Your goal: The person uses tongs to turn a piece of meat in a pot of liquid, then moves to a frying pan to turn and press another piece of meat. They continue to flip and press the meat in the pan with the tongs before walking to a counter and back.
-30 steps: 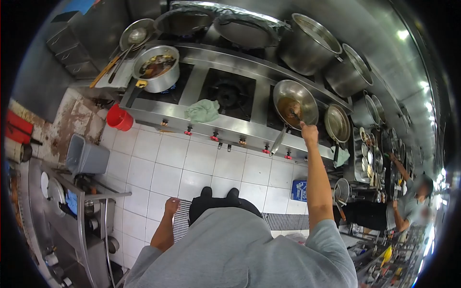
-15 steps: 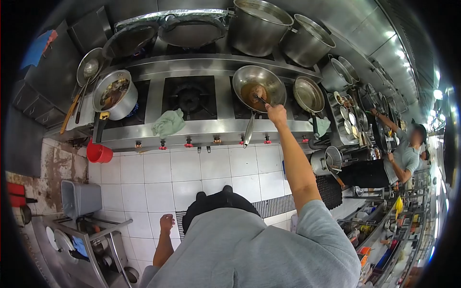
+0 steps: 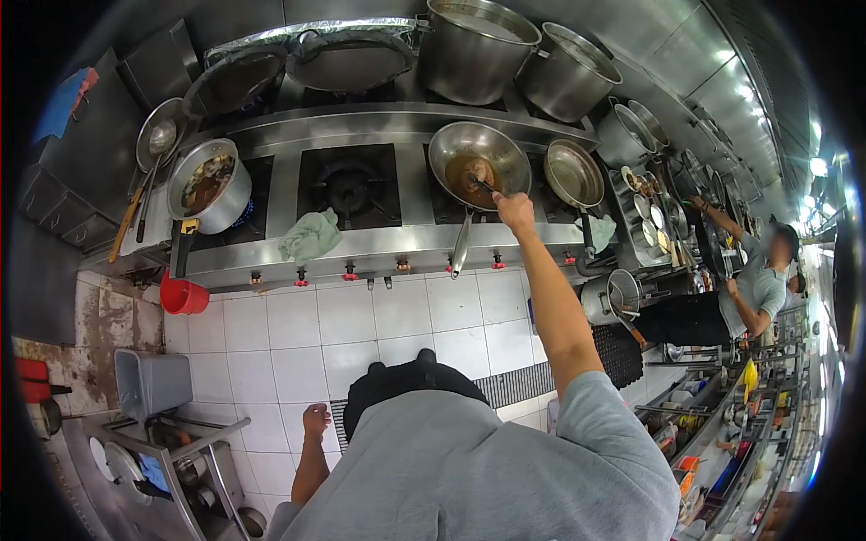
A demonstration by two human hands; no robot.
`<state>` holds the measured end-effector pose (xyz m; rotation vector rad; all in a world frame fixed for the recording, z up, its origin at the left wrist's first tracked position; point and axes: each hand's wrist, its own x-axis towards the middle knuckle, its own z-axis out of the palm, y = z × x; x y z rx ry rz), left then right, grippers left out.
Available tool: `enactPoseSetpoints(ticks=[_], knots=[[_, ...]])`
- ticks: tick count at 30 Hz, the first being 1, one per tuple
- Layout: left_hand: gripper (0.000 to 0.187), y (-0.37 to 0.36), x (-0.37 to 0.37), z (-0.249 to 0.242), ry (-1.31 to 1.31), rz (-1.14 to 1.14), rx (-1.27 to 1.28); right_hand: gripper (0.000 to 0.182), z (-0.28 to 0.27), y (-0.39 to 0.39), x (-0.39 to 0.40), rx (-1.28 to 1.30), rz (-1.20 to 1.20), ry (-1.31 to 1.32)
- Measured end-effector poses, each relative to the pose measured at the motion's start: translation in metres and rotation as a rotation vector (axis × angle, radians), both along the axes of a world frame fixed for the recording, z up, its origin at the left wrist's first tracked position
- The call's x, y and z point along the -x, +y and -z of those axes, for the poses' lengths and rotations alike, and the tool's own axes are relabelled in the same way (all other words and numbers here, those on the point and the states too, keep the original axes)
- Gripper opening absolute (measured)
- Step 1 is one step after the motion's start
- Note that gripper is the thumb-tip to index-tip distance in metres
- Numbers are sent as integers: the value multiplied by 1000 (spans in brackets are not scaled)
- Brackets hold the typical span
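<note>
My right hand (image 3: 514, 211) is closed around the dark handle of a cooking utensil (image 3: 483, 184); its working end is too small to make out. That end rests in a steel frying pan (image 3: 503, 155) on the stove, against a lump of brown food (image 3: 480, 168) lying in brown liquid. The pan's handle (image 3: 462, 248) points toward me, untouched. Low at my side hangs my left hand (image 3: 315, 420), its fingers curled in with nothing visible in them, well away from the stove.
A second pan (image 3: 575, 173) sits right of the first. On the left, a pot of food (image 3: 210, 185) stands by a ladle (image 3: 162, 137). A green cloth (image 3: 310, 236) lies on the stove's front edge (image 3: 379, 243). Tall stockpots (image 3: 469, 59) stand behind. A co-worker (image 3: 762, 288) is at right.
The view has shifted slightly, so the stove appears a little further left. My right hand keeps its grip with the utensil still in the pan; my left hand stays at my side.
</note>
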<state>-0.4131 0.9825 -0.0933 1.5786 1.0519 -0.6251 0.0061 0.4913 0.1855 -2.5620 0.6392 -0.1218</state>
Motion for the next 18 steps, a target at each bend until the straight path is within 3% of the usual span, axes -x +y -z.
enactPoseSetpoints(ticks=[15,18], knots=[[23,-5,-6,0,4,-17,30,47,3,-6,-2,14,16,0],[24,-7,-8,-2,-17,-7,5,52,-2,-5,0,-15,-3,9]])
